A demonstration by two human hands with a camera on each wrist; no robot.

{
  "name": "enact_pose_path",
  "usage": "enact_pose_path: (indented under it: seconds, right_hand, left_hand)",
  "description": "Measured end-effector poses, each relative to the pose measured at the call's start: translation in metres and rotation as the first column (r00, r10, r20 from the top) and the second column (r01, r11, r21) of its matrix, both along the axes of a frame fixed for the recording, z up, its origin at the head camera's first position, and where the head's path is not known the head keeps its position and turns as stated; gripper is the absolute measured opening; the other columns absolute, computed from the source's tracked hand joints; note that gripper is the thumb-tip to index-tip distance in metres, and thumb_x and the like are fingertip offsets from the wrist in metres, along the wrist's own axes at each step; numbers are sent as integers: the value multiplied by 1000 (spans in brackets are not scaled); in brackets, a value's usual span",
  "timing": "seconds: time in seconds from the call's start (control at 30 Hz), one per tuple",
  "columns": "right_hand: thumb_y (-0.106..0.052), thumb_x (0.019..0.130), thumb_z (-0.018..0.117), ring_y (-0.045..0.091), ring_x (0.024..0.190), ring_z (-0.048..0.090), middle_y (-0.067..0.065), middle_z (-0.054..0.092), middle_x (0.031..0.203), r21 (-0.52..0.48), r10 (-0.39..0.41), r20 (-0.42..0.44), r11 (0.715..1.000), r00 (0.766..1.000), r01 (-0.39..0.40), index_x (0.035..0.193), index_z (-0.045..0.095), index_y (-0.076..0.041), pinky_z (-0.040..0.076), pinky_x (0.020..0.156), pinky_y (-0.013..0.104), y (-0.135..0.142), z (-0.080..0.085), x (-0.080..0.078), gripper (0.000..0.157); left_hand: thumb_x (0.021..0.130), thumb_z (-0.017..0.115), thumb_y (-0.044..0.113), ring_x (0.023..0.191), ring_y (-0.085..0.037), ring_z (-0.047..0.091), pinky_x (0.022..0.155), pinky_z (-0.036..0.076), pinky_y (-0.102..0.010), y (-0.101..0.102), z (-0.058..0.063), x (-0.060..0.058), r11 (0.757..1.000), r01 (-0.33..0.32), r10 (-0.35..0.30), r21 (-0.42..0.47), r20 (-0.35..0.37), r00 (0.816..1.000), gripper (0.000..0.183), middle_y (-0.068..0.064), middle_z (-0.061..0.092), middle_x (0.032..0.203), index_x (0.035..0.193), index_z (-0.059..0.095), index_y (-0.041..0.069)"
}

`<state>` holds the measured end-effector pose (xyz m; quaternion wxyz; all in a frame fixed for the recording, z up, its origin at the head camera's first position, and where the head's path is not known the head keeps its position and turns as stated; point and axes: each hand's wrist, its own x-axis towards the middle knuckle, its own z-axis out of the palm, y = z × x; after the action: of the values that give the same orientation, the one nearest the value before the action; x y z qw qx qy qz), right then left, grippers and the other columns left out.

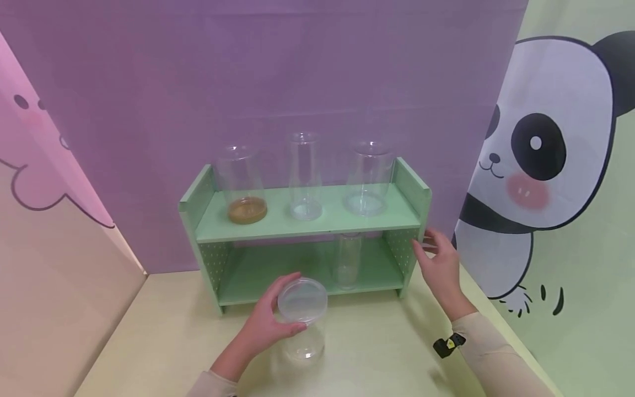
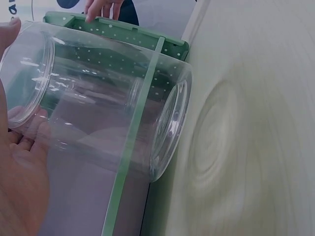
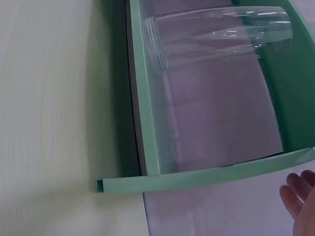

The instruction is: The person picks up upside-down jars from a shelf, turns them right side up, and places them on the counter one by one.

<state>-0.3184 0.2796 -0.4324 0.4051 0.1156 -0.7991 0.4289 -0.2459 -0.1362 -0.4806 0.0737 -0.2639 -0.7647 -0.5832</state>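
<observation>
My left hand (image 1: 270,317) grips a large clear jar (image 1: 303,344) around its top, thumb and fingers on either side of the translucent lid (image 1: 302,300). The left wrist view shows the jar's round base close over the table, in front of the green two-tier shelf (image 1: 307,234). At the shelf's right end, my right hand (image 1: 441,264) straddles the front edge of the side panel, thumb inside and fingers outside. Inside the lower tier stands a slim clear jar (image 1: 349,262), which also shows in the right wrist view.
On the top tier stand a wide jar with a brown lid (image 1: 247,210) underneath, a tall narrow clear jar (image 1: 305,176) and another wide clear jar (image 1: 368,179). The pale table (image 1: 163,342) extends in front. A purple backdrop (image 1: 297,66) hangs behind, and panda-printed fabric (image 1: 560,264) borders the right.
</observation>
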Motion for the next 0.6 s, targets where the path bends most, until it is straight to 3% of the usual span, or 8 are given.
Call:
enact_pose_path:
  seconds: [0.1,0.2,0.33,0.6]
  right_hand:
    - [0,101,78,39,102,78,21,76,123,-15,-14,-14,1000,1000,14,134,72,1,54,79,5,-4,-3,-4,34]
    - [-1,102,77,12,95,78,18,80,120,-37,-36,-37,999,999,35,133,77,-2,53,73,4,-7,-7,-6,31]
    - [-2,102,77,-20,87,62,17,82,111,-50,-71,-66,996,995,67,131,81,-4,49,67,3,-10,-10,-6,29]
    - [-2,103,76,-23,93,61,16,80,119,-92,-72,-55,994,996,67,135,79,-7,51,71,3,-13,-10,-6,32]
  left_hand:
    - [75,103,19,139,-33,56,112,51,-47,-3,0,0,1000,-1,1,-6,-9,1000,103,-7,57,156,164,51,23]
    - [75,103,18,139,-35,56,113,50,-50,-4,0,0,1000,-7,7,-7,-14,1000,103,-7,58,156,164,51,23]
    - [74,103,17,139,-38,55,112,49,-54,-5,1,1,1000,-24,24,-6,-13,1000,103,-9,58,155,164,52,22]
    - [74,102,15,138,-40,56,111,49,-63,-14,2,-1,998,-59,58,-20,-32,998,103,-11,60,154,163,53,20]
